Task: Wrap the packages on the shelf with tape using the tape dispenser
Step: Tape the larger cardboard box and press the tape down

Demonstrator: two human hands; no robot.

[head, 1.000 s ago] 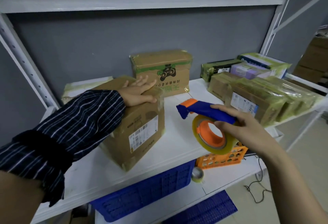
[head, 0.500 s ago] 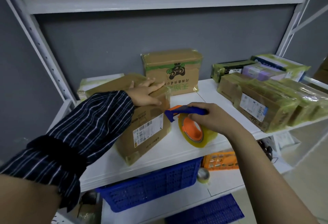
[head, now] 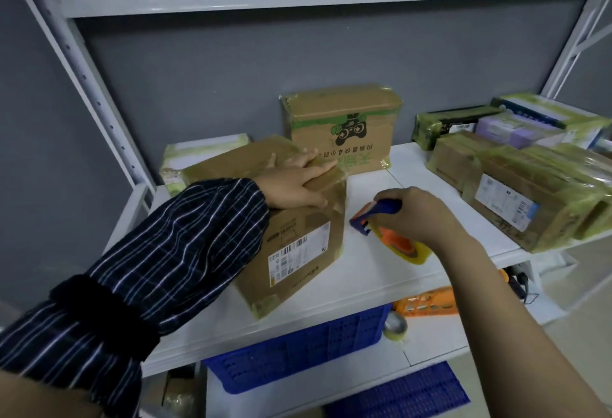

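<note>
1. Plainly, a smooth white metal shelf (head: 381,272) stands before a matte grey wall (head: 231,86).
2. On it sits a brown cardboard box (head: 298,245), partly taped; the left hand (head: 294,182) lies flat on top, fingers together.
3. Just beside it, the right hand (head: 420,215) curls its fingers round a blue-and-orange plastic tape dispenser (head: 381,215).

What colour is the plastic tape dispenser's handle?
Blue handle on the orange-cored tape dispenser; head view.

On the shelf (head: 381,272), a box (head: 298,252) sits front left under the left hand (head: 294,182), with the tape dispenser (head: 381,215) just to its right in the right hand (head: 420,212). An upright package (head: 341,129) stands behind them, more packages (head: 516,195) lie at the right, and a crate (head: 298,354) sits below.
</note>
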